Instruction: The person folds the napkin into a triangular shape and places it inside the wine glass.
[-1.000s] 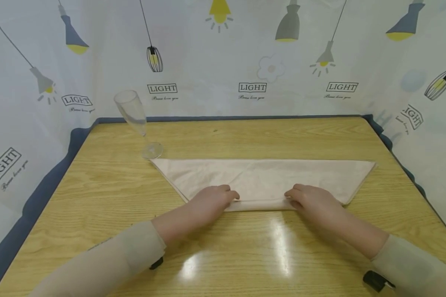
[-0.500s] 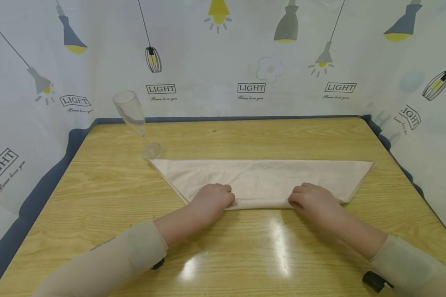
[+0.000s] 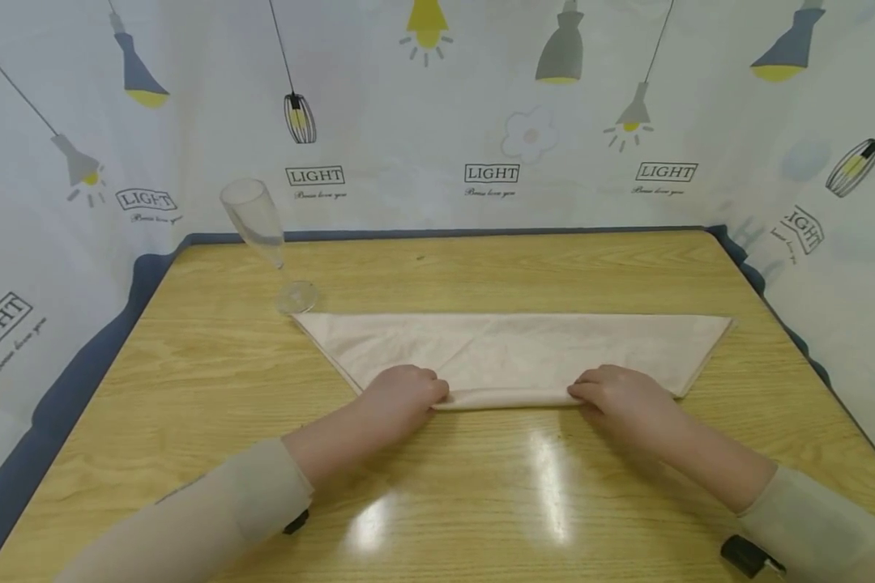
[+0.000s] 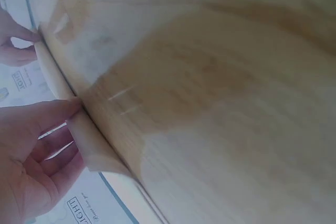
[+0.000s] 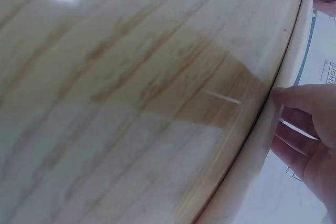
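Centrally, a pale pink cloth (image 3: 518,352) lies on the wooden table (image 3: 452,494), its long side parallel to the table's far edge and its shorter, rolled side towards me. I pinch that roll at two places, thumbs closed against bent fingers: my left hand (image 3: 403,398) towards its left end, my right hand (image 3: 630,403) towards its right, with a stretch of roll showing between them. Beyond my grip, the cloth spreads flat. A clear stemmed glass (image 3: 257,223) stands by the cloth's far left corner.
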`<state>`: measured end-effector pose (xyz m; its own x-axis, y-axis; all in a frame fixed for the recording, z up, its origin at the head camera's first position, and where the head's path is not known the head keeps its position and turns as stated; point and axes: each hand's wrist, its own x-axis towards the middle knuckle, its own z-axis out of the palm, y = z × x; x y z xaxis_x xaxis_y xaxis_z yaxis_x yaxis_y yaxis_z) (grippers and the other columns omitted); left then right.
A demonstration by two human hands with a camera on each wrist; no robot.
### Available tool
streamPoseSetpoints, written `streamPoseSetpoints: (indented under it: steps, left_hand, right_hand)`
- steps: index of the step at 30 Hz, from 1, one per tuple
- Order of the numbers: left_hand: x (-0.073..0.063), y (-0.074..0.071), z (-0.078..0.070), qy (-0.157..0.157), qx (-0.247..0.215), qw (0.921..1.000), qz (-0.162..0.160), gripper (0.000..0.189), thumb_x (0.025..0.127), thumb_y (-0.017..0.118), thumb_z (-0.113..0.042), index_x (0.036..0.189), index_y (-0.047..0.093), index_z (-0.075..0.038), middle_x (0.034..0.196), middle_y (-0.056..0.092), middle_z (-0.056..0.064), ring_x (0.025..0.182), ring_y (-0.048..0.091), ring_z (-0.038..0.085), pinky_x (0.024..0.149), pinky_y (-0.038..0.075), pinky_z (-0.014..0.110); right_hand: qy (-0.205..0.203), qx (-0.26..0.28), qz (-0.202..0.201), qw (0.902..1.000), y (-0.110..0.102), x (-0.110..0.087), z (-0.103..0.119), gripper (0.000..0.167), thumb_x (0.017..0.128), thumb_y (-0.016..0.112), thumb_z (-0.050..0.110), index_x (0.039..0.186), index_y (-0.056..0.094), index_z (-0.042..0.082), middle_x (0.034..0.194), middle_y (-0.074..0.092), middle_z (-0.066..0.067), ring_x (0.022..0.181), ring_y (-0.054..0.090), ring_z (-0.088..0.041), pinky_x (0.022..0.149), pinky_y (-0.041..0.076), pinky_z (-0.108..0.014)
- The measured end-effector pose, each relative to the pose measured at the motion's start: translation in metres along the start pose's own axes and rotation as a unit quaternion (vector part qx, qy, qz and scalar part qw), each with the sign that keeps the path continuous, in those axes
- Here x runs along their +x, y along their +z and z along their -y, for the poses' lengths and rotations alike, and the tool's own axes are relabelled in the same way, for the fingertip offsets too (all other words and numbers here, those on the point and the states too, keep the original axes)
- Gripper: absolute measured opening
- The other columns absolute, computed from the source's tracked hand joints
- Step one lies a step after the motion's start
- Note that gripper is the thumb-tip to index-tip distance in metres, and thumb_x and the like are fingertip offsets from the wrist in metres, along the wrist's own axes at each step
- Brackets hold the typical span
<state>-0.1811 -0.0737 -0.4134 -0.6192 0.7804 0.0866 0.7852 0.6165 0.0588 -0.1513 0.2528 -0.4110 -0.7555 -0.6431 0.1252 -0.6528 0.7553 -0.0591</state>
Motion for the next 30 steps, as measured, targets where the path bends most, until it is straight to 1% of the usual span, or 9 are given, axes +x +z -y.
streamPoseSetpoints:
  steps: [4,7,10,13,17,21,25,28,30]
  left_hand:
    - [-0.004,0.000,0.001,-0.005,-0.004,1.0000,-0.007,0.010,0.080,0.072,-0.003,0.087,0.070,-0.009,0.075,0.064,0.002,0.068,0.064,0.020,0.062,0.052,0.033]
    - [-0.007,0.001,0.002,-0.015,-0.016,0.9997,-0.007,0.014,0.084,0.066,0.001,0.091,0.073,-0.009,0.080,0.069,0.003,0.073,0.066,0.019,0.066,0.054,0.032]
    - [-0.008,0.001,0.004,-0.030,-0.039,0.9988,0.005,0.019,0.087,0.063,0.003,0.097,0.075,-0.008,0.089,0.072,0.004,0.083,0.068,0.019,0.075,0.055,0.032]
    - [-0.008,0.000,0.005,-0.040,-0.059,0.9972,0.021,0.023,0.086,0.063,0.006,0.102,0.075,-0.006,0.093,0.071,0.007,0.087,0.068,0.021,0.079,0.054,0.033]
    - [-0.008,-0.001,0.006,-0.047,-0.062,0.9965,0.030,0.024,0.087,0.064,0.008,0.103,0.075,-0.007,0.087,0.062,0.007,0.080,0.062,0.020,0.073,0.054,0.031]
    - [-0.007,-0.001,0.007,-0.051,-0.057,0.9969,0.019,0.018,0.088,0.065,0.003,0.100,0.074,-0.007,0.084,0.057,0.005,0.076,0.059,0.019,0.070,0.053,0.030]
    - [-0.006,-0.001,0.010,-0.050,-0.040,0.9979,0.001,0.012,0.091,0.064,-0.003,0.100,0.071,-0.006,0.087,0.060,0.006,0.078,0.062,0.021,0.071,0.053,0.032]
    - [-0.006,-0.001,0.011,-0.037,-0.018,0.9990,-0.019,0.005,0.093,0.064,-0.006,0.096,0.068,-0.006,0.084,0.058,0.006,0.074,0.060,0.020,0.066,0.052,0.031]
    - [-0.007,-0.001,0.013,-0.027,-0.004,0.9992,-0.029,0.003,0.093,0.064,-0.008,0.091,0.066,-0.007,0.080,0.054,0.004,0.069,0.056,0.018,0.062,0.050,0.030]
  right_hand:
    - [0.019,0.007,0.016,0.9997,-0.001,0.001,0.000,0.023,0.081,0.077,0.001,0.104,0.072,0.001,0.095,0.069,-0.009,0.089,0.066,-0.026,0.077,0.055,-0.039]
    - [0.032,0.015,0.024,0.9991,-0.002,0.002,0.000,0.023,0.083,0.074,-0.001,0.106,0.072,0.001,0.095,0.070,-0.009,0.089,0.067,-0.027,0.077,0.055,-0.039]
    - [0.037,0.017,0.026,0.9988,-0.003,0.002,-0.001,0.024,0.084,0.072,-0.003,0.107,0.071,0.001,0.096,0.070,-0.010,0.091,0.067,-0.027,0.078,0.055,-0.040]
    - [0.032,0.013,0.027,0.9990,-0.002,0.003,-0.002,0.024,0.084,0.072,-0.004,0.107,0.071,0.000,0.095,0.069,-0.010,0.089,0.067,-0.027,0.077,0.055,-0.040]
    - [0.026,0.012,0.027,0.9992,0.000,0.005,-0.005,0.025,0.083,0.073,-0.004,0.108,0.072,0.001,0.091,0.068,-0.007,0.085,0.067,-0.025,0.073,0.056,-0.037]
    - [0.028,0.030,0.025,0.9989,0.002,0.009,-0.010,0.025,0.083,0.074,0.000,0.108,0.073,0.003,0.086,0.065,-0.002,0.077,0.064,-0.019,0.066,0.054,-0.031]
    - [0.018,0.047,-0.010,0.9987,0.005,0.012,-0.014,0.021,0.082,0.075,0.000,0.102,0.075,0.003,0.083,0.061,-0.001,0.072,0.058,-0.015,0.061,0.050,-0.027]
    - [0.006,0.040,-0.049,0.9980,0.008,0.014,-0.016,0.015,0.079,0.078,-0.002,0.092,0.074,0.004,0.082,0.057,-0.001,0.071,0.055,-0.016,0.061,0.049,-0.029]
    - [0.009,0.036,-0.058,0.9976,0.009,0.013,-0.017,0.014,0.078,0.079,-0.002,0.085,0.071,0.007,0.081,0.056,0.000,0.072,0.055,-0.016,0.062,0.050,-0.030]
